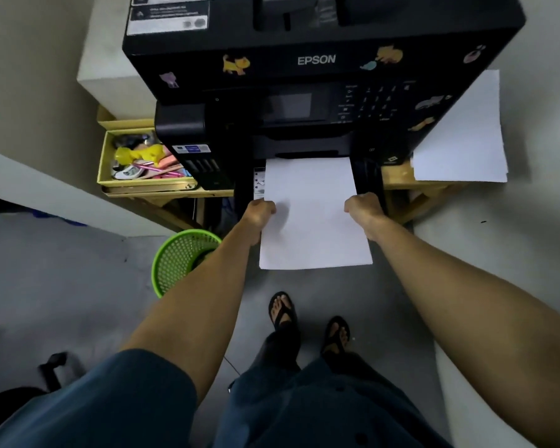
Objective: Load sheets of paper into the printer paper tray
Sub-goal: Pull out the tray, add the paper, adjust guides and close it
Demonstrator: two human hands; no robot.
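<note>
left hand: my left hand (262, 211) is curled round the left edge of the sheets of paper (312, 215), thumb on top, about halfway along their length.
right hand: my right hand (364, 205) grips the right edge of the same sheets, opposite the left, so the two hands sit apart with the paper between them.
paper: i see the white sheets held level, the far end tucked under the printer's front opening, the near end hanging free over the floor (353, 295).
paper tray: the black tray (370, 177) juts out of the printer's lower front; its right rail shows just beside my right hand, and the paper lies over it.
printer: black epson printer (317, 59) with animal stickers, standing on a wooden bench (398, 179).
spare paper: another white stack (463, 134) lies on the bench to the right of the printer.
left side: a yellow box (143, 158) of small bits beside the printer, a green mesh bin (178, 257) on the floor below.
</note>
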